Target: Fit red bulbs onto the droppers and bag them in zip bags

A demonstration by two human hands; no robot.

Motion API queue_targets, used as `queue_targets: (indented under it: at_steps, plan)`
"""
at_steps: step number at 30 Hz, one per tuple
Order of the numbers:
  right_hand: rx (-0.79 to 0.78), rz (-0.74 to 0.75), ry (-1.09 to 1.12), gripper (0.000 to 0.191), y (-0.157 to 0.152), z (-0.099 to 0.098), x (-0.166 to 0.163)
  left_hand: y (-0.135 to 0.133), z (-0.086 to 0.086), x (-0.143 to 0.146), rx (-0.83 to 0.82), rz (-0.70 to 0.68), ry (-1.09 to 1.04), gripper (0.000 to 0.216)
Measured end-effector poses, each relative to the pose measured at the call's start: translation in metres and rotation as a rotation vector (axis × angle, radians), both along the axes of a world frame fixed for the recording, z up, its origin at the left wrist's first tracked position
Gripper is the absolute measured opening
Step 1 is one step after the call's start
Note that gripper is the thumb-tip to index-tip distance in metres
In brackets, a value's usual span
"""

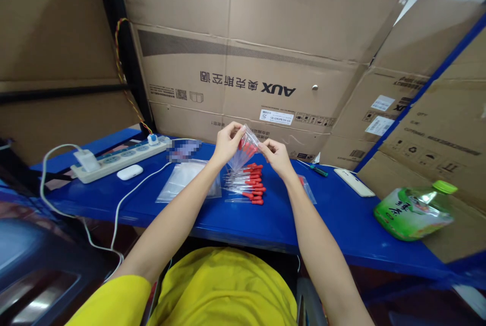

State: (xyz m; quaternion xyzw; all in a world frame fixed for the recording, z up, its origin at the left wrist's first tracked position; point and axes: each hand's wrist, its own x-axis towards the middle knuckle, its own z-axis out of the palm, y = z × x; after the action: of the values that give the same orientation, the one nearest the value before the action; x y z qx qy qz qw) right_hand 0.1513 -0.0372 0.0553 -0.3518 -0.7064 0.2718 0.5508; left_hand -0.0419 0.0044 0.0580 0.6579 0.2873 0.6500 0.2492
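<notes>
My left hand [227, 143] and my right hand [276, 156] pinch the two sides of a small clear plastic bag [245, 150] held above the blue table [341, 219]. Red-capped clear tubes show inside the bag. Just below it, a pile of several more red-capped tubes [251, 183] lies on the table. A stack of empty clear bags [186, 179] lies to the left of the pile, under my left forearm.
A white power strip [121, 156] with a charger and a white earbud case [129, 172] sit at the left. A green-handled screwdriver [314, 167], a white phone [354, 181] and a green drink bottle [413, 209] lie at the right. Cardboard boxes [246, 63] wall the back.
</notes>
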Motion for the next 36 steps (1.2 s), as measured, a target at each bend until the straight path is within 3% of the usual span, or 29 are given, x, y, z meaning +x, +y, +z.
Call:
queue_targets:
  at_steps: [10,21,30,36]
  plan:
    - [-0.068,0.152,-0.136,0.061,-0.003,-0.004,-0.004,0.01,-0.008,-0.004,-0.007,0.011,0.095,0.034]
    - [-0.189,0.21,-0.014,0.064,-0.001,-0.013,-0.01,0.005,-0.01,0.0,-0.022,-0.071,0.102,0.036]
    - [-0.117,0.185,-0.073,0.064,0.0,-0.013,-0.006,0.0,-0.005,0.0,-0.051,-0.191,0.101,0.041]
    - [-0.114,0.192,-0.063,0.066,0.005,-0.016,-0.003,0.0,-0.004,-0.002,-0.085,-0.32,0.218,0.048]
